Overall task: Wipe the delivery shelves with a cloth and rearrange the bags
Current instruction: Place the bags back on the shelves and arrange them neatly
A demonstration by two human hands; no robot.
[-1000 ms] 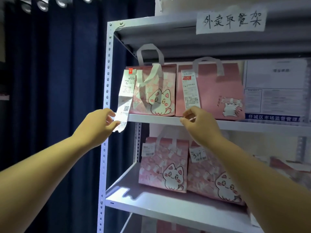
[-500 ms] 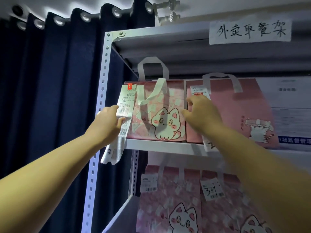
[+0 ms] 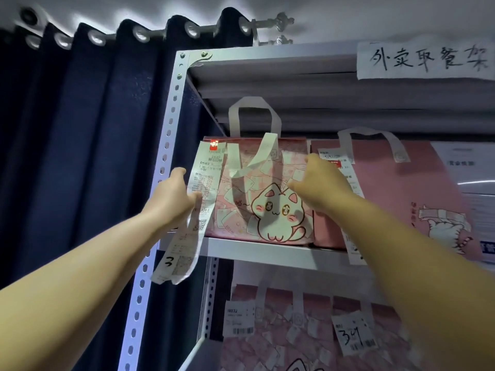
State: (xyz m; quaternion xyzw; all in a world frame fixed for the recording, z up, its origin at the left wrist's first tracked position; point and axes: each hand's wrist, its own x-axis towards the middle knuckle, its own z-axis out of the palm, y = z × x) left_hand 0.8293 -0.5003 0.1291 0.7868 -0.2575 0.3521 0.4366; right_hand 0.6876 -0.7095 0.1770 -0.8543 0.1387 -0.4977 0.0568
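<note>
The cat bag (image 3: 267, 210) stands at the left end of the upper shelf (image 3: 267, 253), touching a plainer pink bag (image 3: 401, 188). The left hand (image 3: 174, 195) grips its left edge (thumb on the hanging receipt (image 3: 203, 183)). The right hand (image 3: 318, 180) clasps its right edge.

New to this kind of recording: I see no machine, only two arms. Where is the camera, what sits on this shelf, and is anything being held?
There is no robot here. These are a person's bare hands, filmed by one camera worn on their head, looking up at a metal shelf. On it stand a pink cat bag and a plainer pink bag; more bags sit below. The left hand pinches the long receipt hanging at the cat bag's left edge. The right hand is at its right edge; whether it grips is hidden.
</note>
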